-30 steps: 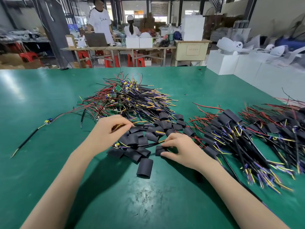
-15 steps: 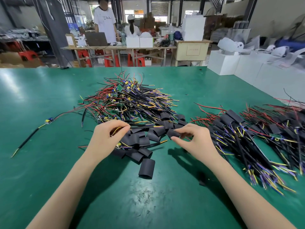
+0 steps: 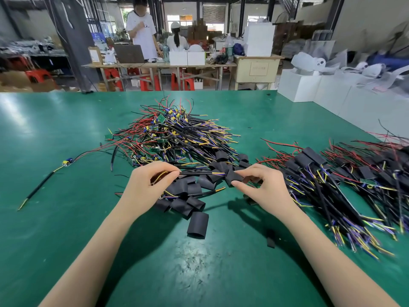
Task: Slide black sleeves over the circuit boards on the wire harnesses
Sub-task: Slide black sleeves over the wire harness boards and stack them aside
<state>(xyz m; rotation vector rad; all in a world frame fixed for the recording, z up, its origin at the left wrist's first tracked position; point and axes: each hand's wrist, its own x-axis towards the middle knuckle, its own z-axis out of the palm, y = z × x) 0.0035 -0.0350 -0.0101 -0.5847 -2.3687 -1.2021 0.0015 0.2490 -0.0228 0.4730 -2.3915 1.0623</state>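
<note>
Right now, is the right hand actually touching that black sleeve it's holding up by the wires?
Touching. The head view shows the right hand pinching the black sleeve between thumb and fingertips, with no gap visible, beside the wire harness that the left hand holds.

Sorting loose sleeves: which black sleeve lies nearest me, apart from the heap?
The lone black sleeve on the green table, below the sleeve heap between both forearms; nothing touches it.

right hand [image 3: 263, 187] lifted a black sleeve [image 3: 232, 177] off the table to the harness [image 3: 199, 172] the left hand [image 3: 148, 185] raised.
</note>
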